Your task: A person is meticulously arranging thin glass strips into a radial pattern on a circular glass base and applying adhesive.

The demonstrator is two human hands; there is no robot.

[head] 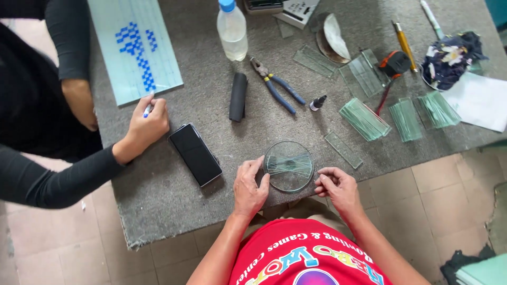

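Observation:
A round clear glass disc (288, 165) lies at the near edge of the grey felt-covered table (174, 211), with thin glass strips arranged across it. My left hand (249, 186) touches the disc's left rim with thumb and fingers. My right hand (336, 184) rests at the disc's right rim, fingers curled; I cannot make out anything held in it. A single glass strip (343, 150) lies just right of the disc.
Stacks of glass strips (364, 119) lie at right, with a tape measure (393, 63), pliers (277, 84), small glue bottle (317, 102), black roll (238, 96), water bottle (232, 30) and phone (195, 154). Another person's hand (145, 126) holds a blue marker by a glass panel (134, 47).

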